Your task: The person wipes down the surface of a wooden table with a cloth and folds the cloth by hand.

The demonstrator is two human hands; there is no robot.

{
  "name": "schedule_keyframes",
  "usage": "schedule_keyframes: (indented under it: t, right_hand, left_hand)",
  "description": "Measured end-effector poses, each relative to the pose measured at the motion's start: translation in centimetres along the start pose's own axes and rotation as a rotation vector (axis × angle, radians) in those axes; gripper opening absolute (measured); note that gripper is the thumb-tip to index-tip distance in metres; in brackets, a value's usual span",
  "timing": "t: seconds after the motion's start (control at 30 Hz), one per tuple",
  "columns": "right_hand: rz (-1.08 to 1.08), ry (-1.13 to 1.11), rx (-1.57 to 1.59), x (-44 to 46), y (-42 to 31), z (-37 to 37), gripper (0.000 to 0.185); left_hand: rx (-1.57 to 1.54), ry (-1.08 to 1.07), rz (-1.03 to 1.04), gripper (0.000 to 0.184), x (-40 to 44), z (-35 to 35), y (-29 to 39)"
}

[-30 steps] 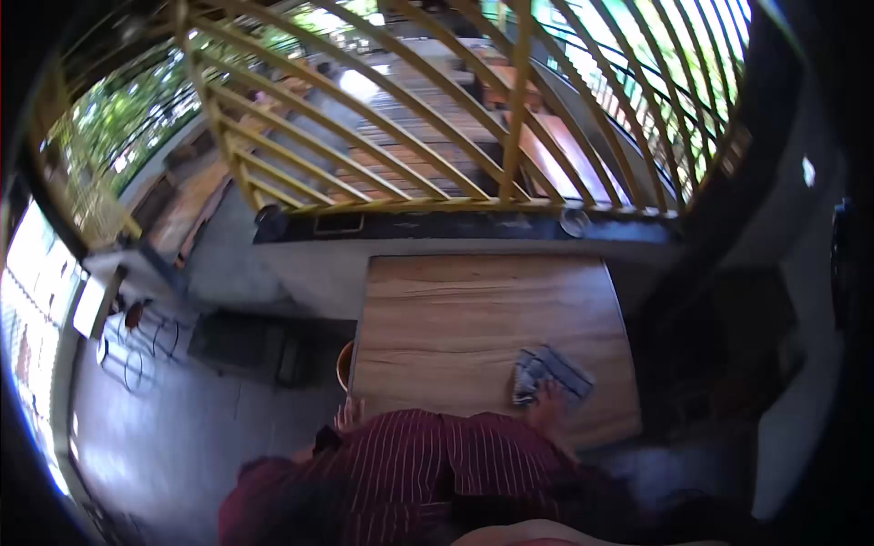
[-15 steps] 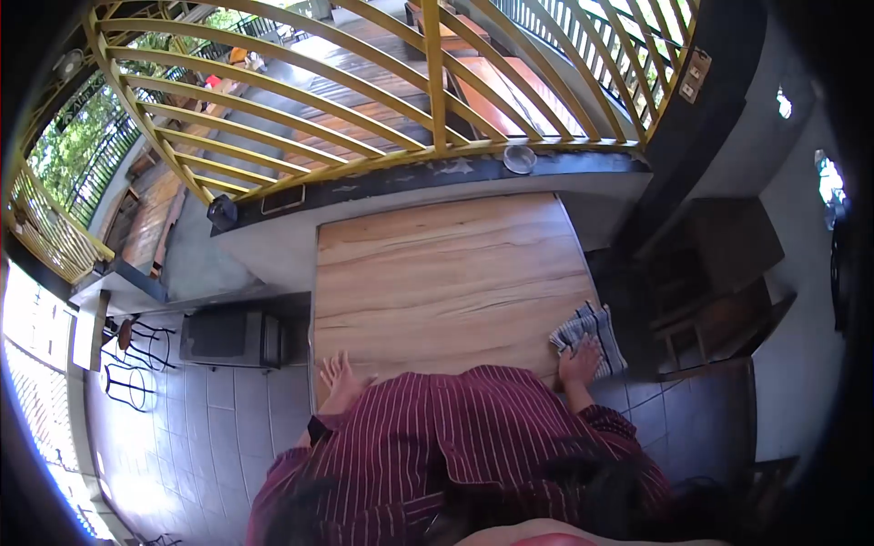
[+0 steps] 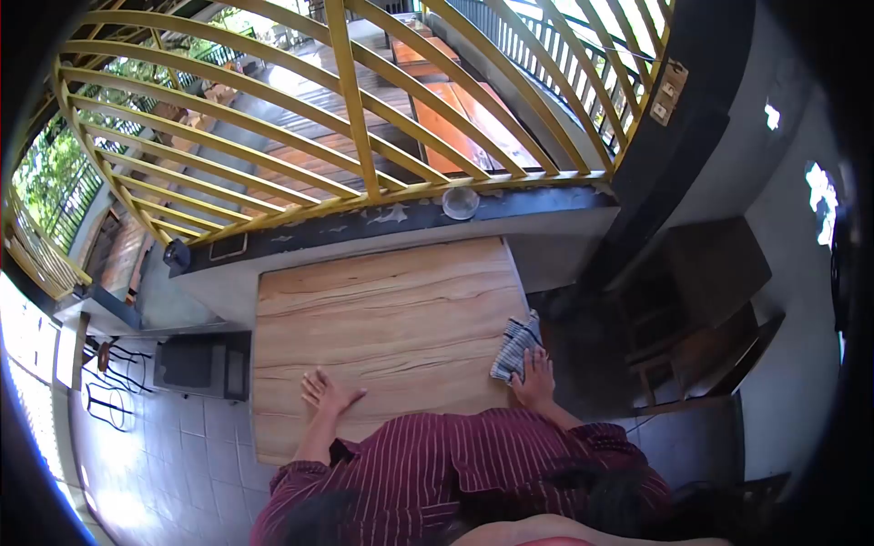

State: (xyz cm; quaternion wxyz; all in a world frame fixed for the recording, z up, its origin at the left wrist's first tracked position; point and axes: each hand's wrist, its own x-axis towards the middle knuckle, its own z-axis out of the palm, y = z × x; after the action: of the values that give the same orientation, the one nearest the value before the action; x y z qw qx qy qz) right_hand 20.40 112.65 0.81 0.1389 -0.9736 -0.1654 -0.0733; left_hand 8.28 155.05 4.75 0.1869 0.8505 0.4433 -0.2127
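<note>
My left hand (image 3: pixel 330 395) lies palm down on the wood-grain table (image 3: pixel 382 314), fingers spread and holding nothing. At the table's right edge my right hand (image 3: pixel 535 382) grips a striped cloth (image 3: pixel 517 348) by its near part. The cloth is bunched under and beyond the fingers, resting on the tabletop along that edge. What the palm covers of the cloth is hidden.
A low wall topped by a yellow slatted railing (image 3: pixel 364 136) stands behind the table. On its dark ledge sits a round glass dish (image 3: pixel 461 203). Dark wooden furniture (image 3: pixel 715 273) is at the right, and a dark box-like unit (image 3: pixel 202 366) stands left of the table.
My left hand has moved from the table's near edge further onto the top. My right hand and the cloth are still at the right edge, the cloth now more bunched. The view has shifted.
</note>
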Motion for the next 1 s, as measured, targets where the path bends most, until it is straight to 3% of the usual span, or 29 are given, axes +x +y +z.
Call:
schedule_keyframes:
  t: [0.17,0.57,0.67,0.8,1.0]
  right_hand:
    - [-0.056,0.002,0.013,8.2,0.7,1.2,0.067]
    - [0.157,-0.014,0.011,30.7,-1.9,7.1,0.072]
    - [0.273,-0.125,-0.074,32.8,-3.7,5.7,0.074]
    - [0.269,-0.126,-0.078,32.1,-3.0,5.9,0.076]
    - [-0.100,0.064,0.024,21.9,0.2,5.5,0.070]
  left_hand:
    - [0.018,-0.042,-0.021,0.135,0.1,0.2,0.0]
    - [0.047,-0.027,0.058,0.141,1.0,1.1,-1.7]
    - [0.063,-0.024,0.047,0.140,1.5,1.5,-1.9]
    - [0.045,-0.021,0.020,0.139,1.0,1.1,-1.2]
    - [0.055,0.014,0.006,0.136,1.1,1.0,-0.7]
